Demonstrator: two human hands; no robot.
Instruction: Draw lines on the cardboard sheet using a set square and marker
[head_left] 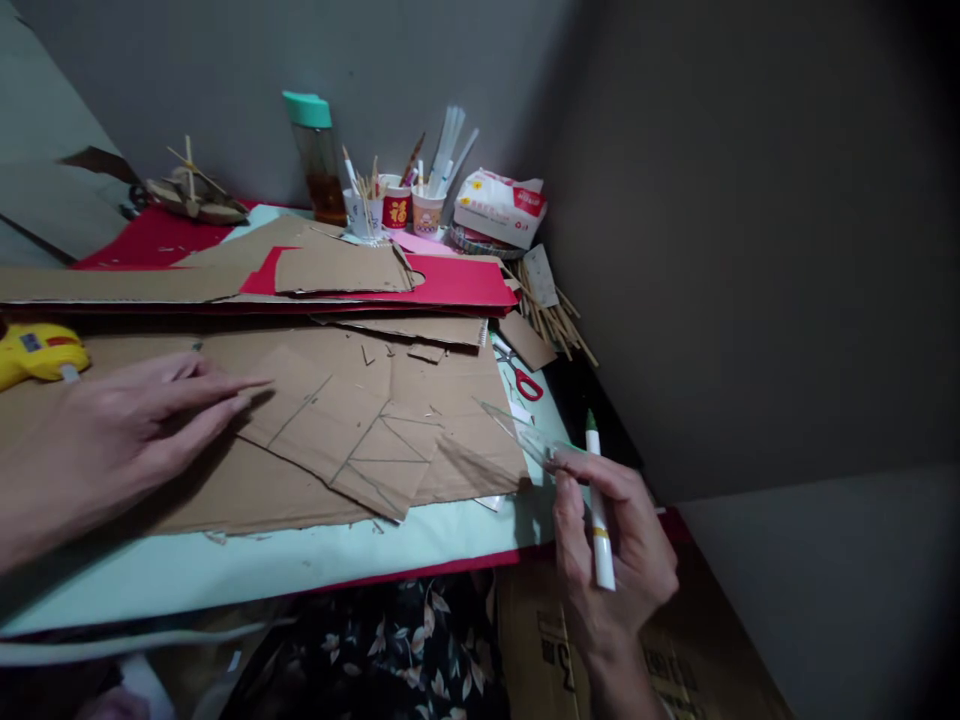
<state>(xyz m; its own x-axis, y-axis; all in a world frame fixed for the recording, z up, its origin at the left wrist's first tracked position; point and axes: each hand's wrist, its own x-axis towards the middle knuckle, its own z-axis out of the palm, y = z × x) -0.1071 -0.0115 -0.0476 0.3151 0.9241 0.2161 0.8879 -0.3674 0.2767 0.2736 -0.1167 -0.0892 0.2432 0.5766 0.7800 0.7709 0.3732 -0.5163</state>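
Note:
My left hand (pixel 161 415) is over the left end of a cut cardboard piece (pixel 330 430), index finger and thumb stretched out, holding nothing. Pencil-like dark lines cross this piece, with a triangle shape drawn at its right part. It lies on a larger cardboard sheet (pixel 225 505). Off the sheet's right edge, my right hand (pixel 619 530) pinches a clear set square (pixel 525 435) between thumb and forefinger. Tucked between the same hand's fingers is a white marker (pixel 598 510), its green tip pointing up. The set square is tilted above the table, its far end blurred.
A yellow glue gun (pixel 41 355) lies at the left. Red-handled scissors (pixel 527 385) and wooden sticks (pixel 551 315) are at the right. Behind stand a bottle (pixel 319 160), several cups holding brushes and glue sticks (pixel 450 150), and a tissue pack (pixel 499 210). Red board (pixel 457 282) crosses the back.

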